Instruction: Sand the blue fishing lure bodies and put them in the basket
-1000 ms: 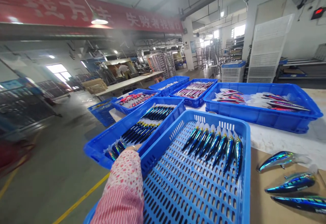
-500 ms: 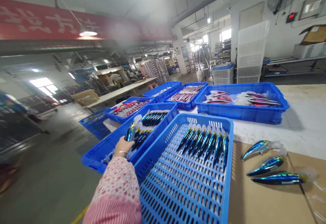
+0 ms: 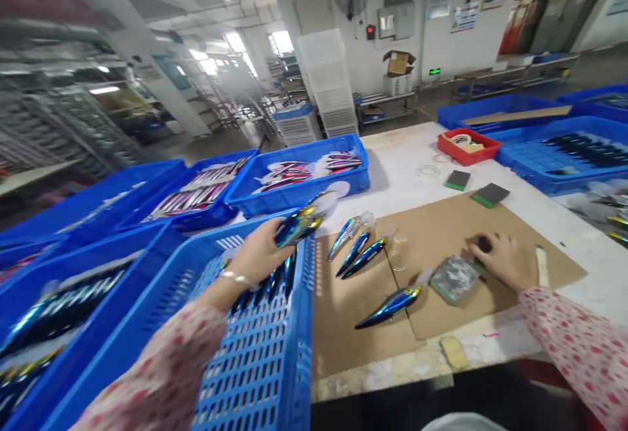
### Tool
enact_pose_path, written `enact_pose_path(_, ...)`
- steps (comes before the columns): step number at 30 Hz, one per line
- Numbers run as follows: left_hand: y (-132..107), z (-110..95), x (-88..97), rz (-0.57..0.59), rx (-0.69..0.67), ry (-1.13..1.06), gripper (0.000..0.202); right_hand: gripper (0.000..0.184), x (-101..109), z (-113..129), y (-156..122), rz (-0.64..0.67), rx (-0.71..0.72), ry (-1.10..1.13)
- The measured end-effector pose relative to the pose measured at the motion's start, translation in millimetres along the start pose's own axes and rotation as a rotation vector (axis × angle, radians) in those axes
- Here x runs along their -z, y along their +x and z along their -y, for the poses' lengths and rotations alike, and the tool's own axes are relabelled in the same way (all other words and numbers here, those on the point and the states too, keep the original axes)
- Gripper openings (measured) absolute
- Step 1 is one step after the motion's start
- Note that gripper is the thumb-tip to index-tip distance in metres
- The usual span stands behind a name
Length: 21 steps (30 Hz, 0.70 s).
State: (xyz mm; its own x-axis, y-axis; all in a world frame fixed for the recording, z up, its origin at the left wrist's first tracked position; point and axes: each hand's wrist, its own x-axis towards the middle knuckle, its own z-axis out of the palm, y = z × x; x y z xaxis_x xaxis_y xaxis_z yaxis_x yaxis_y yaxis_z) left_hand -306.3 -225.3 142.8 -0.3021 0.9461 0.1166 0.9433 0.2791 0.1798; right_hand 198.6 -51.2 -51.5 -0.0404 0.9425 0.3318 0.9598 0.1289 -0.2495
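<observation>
My left hand (image 3: 260, 251) is closed round shiny blue-and-yellow fishing lures (image 3: 301, 223) with clear lips, raised over the light-blue perforated basket (image 3: 303, 326). How many it holds is hard to tell. Beneath that hand, a row of blue-black lures (image 3: 277, 280) lies in the basket, partly hidden by my wrist. My right hand (image 3: 505, 258) is closed over a small dark object (image 3: 484, 244) above the cardboard sheet (image 3: 353, 346). Beside it sits a worn grey block (image 3: 455, 278). Three blue lures (image 3: 354, 251) lie grouped on the cardboard, and a single lure (image 3: 392, 305) rests nearer me.
Dark-blue trays of lures stand on the left, and a blue tray (image 3: 360, 176) of red-and-silver lures is behind. Two dark sanding blocks (image 3: 490, 194) and a red box (image 3: 468, 146) lie farther back. Another blue basket (image 3: 549, 179) with lures is on the right.
My view has swung right. The left hand has carried lures from the dark-blue tray over to the perforated basket. My right hand and the single nearer lure have come into view.
</observation>
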Motion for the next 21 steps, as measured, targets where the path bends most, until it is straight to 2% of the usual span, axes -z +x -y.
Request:
enact_pose_path(2,29.3,-44.4,-33.8,0.07,-0.024,0.045,0.056,0.033,-4.9,6.4,1.9,0.026,0.032,0.014)
enact_pose_path(5,63.3,-79.7,-79.8,0.112,-0.007,0.065,0.049,0.034,-8.9,10.9,1.4,0.013,0.03,0.039)
enact_pose_path(8,80.6,-88.6,-115.9,0.148,0.037,0.078,0.045,0.032,-7.1,12.2,-0.8,0.013,0.021,0.061)
enact_pose_path(11,80.2,-86.5,-141.6,0.191,0.09,0.094,0.044,0.03,-3.6,15.3,-1.7,0.026,-0.012,0.08)
enact_pose_path(15,60.9,-83.1,-154.6,0.171,0.139,0.137,0.053,0.03,0.5,19.9,-2.2,0.05,-0.029,0.102)
enact_pose_path(21,28.8,-96.1,-136.6,0.023,0.2,0.189,0.05,0.029,7.2,22.3,-2.3,0.061,-0.039,0.13)
